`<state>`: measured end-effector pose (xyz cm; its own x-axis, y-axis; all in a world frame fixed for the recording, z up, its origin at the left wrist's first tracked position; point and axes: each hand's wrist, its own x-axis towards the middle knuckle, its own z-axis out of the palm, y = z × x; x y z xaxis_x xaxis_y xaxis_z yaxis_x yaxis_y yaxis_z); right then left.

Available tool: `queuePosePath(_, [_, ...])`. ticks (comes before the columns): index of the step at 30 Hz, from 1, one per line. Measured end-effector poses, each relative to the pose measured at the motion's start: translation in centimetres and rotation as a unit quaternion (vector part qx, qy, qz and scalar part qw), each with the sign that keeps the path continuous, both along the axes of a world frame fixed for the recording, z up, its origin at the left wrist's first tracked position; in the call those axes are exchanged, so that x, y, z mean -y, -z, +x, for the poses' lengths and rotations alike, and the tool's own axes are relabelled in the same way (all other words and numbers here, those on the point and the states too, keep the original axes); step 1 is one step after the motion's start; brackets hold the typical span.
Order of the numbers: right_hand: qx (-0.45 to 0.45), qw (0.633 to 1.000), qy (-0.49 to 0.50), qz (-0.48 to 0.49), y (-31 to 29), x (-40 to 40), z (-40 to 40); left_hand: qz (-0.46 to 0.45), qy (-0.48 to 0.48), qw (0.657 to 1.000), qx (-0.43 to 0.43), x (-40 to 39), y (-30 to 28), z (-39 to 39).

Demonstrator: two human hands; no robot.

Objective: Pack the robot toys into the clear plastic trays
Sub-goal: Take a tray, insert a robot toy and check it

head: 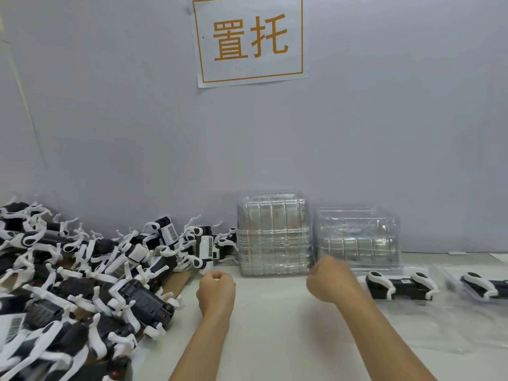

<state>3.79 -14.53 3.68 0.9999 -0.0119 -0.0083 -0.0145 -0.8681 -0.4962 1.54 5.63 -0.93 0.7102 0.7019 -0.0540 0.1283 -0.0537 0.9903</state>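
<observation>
Clear plastic trays (275, 237) stand stacked just beyond both grips — left hand (216, 287) and right hand (330, 281) curled into fists, holding nothing; robot toys (90, 270) heap beside the left.

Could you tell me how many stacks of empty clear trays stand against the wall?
2: a taller stack at centre, and a lower stack just right of it, behind the right hand.

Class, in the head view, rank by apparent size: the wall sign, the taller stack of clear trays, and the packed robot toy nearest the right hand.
1. Wall sign
2. Taller stack of clear trays
3. Packed robot toy

Apparent size only; distances from the camera differ.
</observation>
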Motion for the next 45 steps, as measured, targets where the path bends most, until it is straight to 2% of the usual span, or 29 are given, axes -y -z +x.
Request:
queuePosePath(4, [0.033, 0.995, 0.087, 0.032, 0.4, 3.2, 1.1, -0.001, 0.005, 1.000, 0.003, 0.1, 0.0, -0.1])
queuePosePath(8, [0.102, 0.973, 0.196, 0.066, 1.1, 6.3, 1.5, -0.007, 0.009, 1.000, 0.008, 0.4, 0.0, -0.3])
queuePosePath(11, [0.133, 0.960, 0.221, 0.112, 2.0, 7.3, 1.8, -0.012, 0.014, 1.000, 0.010, 0.5, -0.2, -0.5])
queuePosePath(18, [0.181, 0.952, 0.183, 0.163, 2.5, 5.8, 2.1, -0.020, 0.036, 0.999, 0.007, 0.6, -0.2, -0.6])
queuePosePath(25, [0.323, 0.926, 0.048, 0.191, 0.5, 2.8, 2.4, -0.002, 0.098, 0.995, 0.011, 1.3, -0.4, -0.9])
queuePosePath(27, [0.313, 0.934, 0.044, 0.167, -0.3, 2.3, 2.9, 0.009, 0.112, 0.994, 0.007, 1.5, -0.5, -0.9])
queuePosePath(33, [0.211, 0.976, 0.031, 0.039, -2.8, 2.8, 6.0, 0.027, 0.136, 0.990, -0.004, 1.8, -0.7, -1.1])
queuePosePath(36, [0.167, 0.986, 0.018, 0.013, -2.7, 3.7, 6.8, 0.033, 0.140, 0.990, -0.005, 1.9, -0.8, -1.2])
queuePosePath(38, [0.200, 0.978, 0.023, 0.050, -1.7, 3.8, 6.7, 0.034, 0.142, 0.989, -0.007, 1.9, -0.8, -1.3])
queuePosePath(41, [0.293, 0.947, 0.051, 0.119, 0.1, 3.5, 5.7, 0.038, 0.145, 0.989, -0.007, 1.9, -0.8, -1.4])
queuePosePath(45, [0.397, 0.905, 0.041, 0.145, 0.4, 3.3, 4.2, 0.042, 0.144, 0.989, -0.006, 1.9, -0.9, -1.4])
